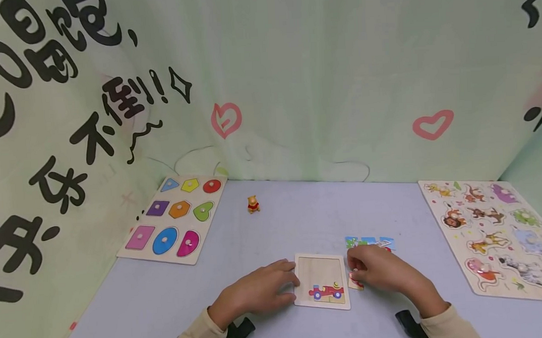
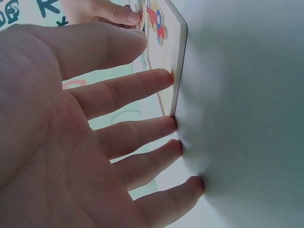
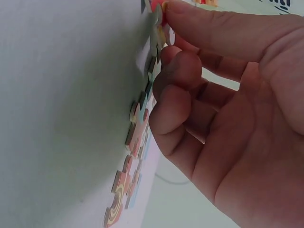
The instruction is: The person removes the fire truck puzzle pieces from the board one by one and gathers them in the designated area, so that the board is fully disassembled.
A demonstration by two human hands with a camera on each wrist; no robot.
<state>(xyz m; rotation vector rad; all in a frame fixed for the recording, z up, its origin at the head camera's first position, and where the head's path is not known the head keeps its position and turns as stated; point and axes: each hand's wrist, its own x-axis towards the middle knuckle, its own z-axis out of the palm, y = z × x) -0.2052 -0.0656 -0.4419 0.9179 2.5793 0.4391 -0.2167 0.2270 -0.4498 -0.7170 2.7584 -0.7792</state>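
Observation:
A small wooden puzzle tray (image 1: 318, 270) lies on the table, with joined pieces showing a red vehicle (image 1: 326, 291) in its lower right part. My left hand (image 1: 267, 287) has its fingers spread, and some fingertips touch the tray's left edge; the left wrist view shows the other fingertips on the table. Just off the tray's right side, my right hand (image 1: 384, 267) pinches a puzzle piece (image 1: 356, 282) between thumb and fingers. Its fingers partly cover the piece. Several loose puzzle pieces (image 1: 355, 241) lie behind the right hand, partly hidden by it.
On the left is a shape board (image 1: 173, 226) with colored knobbed pieces. A large animal puzzle board (image 1: 482, 233) lies at the right. A little bear figure (image 1: 253, 204) stands toward the back, in front of a printed curtain (image 1: 317, 86).

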